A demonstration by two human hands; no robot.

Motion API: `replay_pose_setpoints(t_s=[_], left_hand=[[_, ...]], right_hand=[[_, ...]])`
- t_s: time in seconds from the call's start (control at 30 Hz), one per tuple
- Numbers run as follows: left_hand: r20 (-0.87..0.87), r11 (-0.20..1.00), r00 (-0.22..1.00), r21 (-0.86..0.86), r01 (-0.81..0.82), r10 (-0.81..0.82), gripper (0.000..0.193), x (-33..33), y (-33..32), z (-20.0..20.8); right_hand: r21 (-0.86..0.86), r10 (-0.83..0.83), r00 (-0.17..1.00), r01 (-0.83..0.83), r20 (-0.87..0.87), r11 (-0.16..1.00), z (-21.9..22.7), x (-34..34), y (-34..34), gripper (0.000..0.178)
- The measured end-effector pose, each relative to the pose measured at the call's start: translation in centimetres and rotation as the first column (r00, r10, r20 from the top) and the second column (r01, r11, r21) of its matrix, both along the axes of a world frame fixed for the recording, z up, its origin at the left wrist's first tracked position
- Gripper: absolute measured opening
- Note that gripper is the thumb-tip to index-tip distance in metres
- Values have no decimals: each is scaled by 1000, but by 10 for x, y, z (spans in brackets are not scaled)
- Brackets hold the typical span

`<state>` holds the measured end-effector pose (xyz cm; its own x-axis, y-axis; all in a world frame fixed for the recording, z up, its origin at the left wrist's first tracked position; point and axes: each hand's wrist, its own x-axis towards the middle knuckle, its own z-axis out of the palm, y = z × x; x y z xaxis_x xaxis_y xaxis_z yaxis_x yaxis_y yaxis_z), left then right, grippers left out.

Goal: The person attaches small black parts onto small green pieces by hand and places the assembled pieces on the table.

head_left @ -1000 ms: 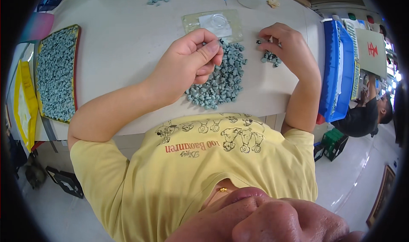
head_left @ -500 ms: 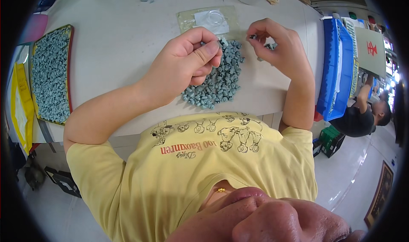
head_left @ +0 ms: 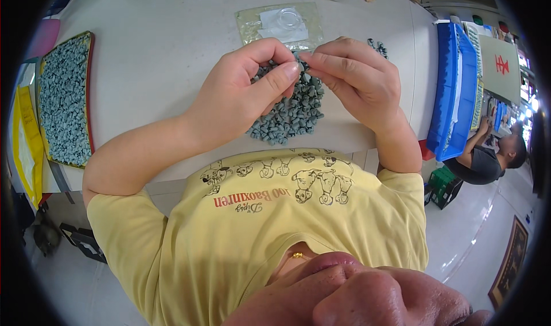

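Observation:
My left hand is closed in a pinch of thumb and forefinger on a small grey-green piece; the fingers hide most of it. From the right, my right hand meets it, thumb and forefinger pinched at the same spot. A small dark piece shows at its fingertips, mostly covered. Both hands are above a pile of small, curved grey-green pieces on the white table. Beyond the right hand lies a small cluster of darker pieces.
A clear plastic bag with a round clear dish lies beyond the pile. At left stands a red-edged tray full of similar pieces; at right, a blue bin. A person sits farther right.
My right hand has moved left with its small dark piece and now meets my left fingertips. The darker cluster behind it shows more fully. My left hand stays nearly in place.

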<state>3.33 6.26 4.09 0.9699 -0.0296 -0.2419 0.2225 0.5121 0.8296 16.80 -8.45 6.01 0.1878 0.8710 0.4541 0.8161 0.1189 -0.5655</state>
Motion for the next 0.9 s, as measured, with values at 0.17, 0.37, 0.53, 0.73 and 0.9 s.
replay_pose_setpoints(t_s=[0.17, 0.37, 0.53, 0.73, 0.9], left_hand=[[94, 987, 995, 159, -32, 17, 14, -1, -1, -6], [15, 991, 999, 126, -46, 44, 14, 0, -1, -5], [-34, 992, 999, 120, -35, 39, 14, 3, -2, -7], [-62, 999, 997, 1, -36, 36, 13, 6, -6, -5], [-41, 989, 990, -53, -140, 138, 13, 3, -2, -1]], right_hand=[[31, 73, 997, -73, 13, 997, -5, 2, 2, 26], [43, 101, 995, -102, 26, 994, -6, 1, 3, 28], [15, 96, 995, -97, 36, 995, -10, 4, 1, 29], [-16, 71, 997, -70, 29, 997, -5, 5, -4, 27], [196, -76, 997, 76, -7, 978, 17, -20, -12, 18]])
